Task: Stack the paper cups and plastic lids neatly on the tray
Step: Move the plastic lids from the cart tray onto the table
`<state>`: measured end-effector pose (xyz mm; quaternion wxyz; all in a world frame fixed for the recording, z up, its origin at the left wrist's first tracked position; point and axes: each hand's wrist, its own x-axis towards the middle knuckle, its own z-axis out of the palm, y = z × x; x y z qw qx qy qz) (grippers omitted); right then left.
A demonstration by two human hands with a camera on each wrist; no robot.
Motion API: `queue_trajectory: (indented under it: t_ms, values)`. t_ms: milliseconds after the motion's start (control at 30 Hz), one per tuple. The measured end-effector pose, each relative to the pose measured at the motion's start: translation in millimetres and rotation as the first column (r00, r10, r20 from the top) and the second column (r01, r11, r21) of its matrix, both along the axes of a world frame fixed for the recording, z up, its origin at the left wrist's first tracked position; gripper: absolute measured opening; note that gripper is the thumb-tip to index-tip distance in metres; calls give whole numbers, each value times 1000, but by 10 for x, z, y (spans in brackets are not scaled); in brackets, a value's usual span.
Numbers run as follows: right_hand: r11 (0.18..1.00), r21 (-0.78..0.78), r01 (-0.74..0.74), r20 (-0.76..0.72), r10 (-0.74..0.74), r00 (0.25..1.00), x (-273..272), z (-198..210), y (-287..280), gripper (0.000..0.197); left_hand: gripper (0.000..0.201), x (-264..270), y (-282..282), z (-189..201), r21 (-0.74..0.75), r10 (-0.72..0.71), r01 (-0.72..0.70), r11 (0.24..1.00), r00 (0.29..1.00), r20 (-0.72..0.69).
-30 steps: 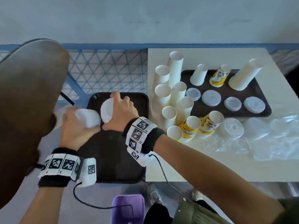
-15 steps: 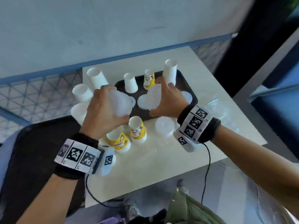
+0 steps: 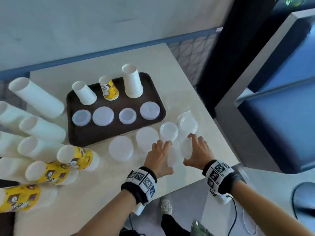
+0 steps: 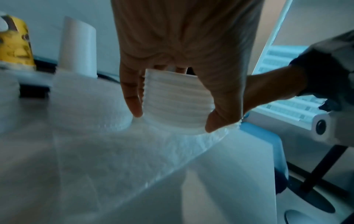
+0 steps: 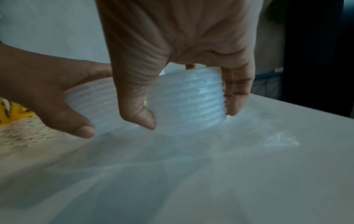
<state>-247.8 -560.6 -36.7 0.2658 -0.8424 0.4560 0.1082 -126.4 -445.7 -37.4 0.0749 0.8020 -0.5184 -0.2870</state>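
A brown tray [image 3: 95,137] sits at the back of the white table, carrying two white cup stacks [image 3: 132,82], one yellow printed cup [image 3: 109,90] and a row of lids [image 3: 103,116]. Near the table's front right corner, my left hand [image 3: 162,150] grips a stack of translucent lids [image 3: 172,157] from above. My right hand [image 3: 189,149] grips a second lid stack [image 3: 185,149] beside it. In the left wrist view the fingers [image 4: 132,97] and thumb clasp the ribbed stack [image 4: 172,98], which stands on crinkled plastic film. The right wrist view shows the other stack [image 5: 191,97] held just above the tabletop.
More lid stacks [image 3: 121,148] [image 3: 147,138] [image 3: 168,132] stand between the tray and my hands. White cup stacks [image 3: 39,99] and yellow printed cup stacks [image 3: 76,157] crowd the table's left side. Clear plastic wrapping [image 3: 187,121] lies at the right. The table edge [image 3: 221,171] is close to my right wrist.
Both hands carried their lid stacks from the black tray on the left across to the table's front right corner and lowered them. The head view swung right.
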Motion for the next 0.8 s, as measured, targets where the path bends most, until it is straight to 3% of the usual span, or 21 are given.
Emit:
queue_trajectory:
  t_ms: [233,633,800]
  values:
    - [1000,-13,-2,-38,2,999,-143,-352,-127,84,85,-187,-296,-400,148,-34,20,989,995,96]
    - [998,-37,-50,-94,46,995,-198,-512,-238,86,83,-264,-341,-506,167,24,-46,985,991,133]
    - [998,-41,-55,-102,51,993,-232,-493,-245,94,91,-280,-305,-510,152,44,-62,987,992,121]
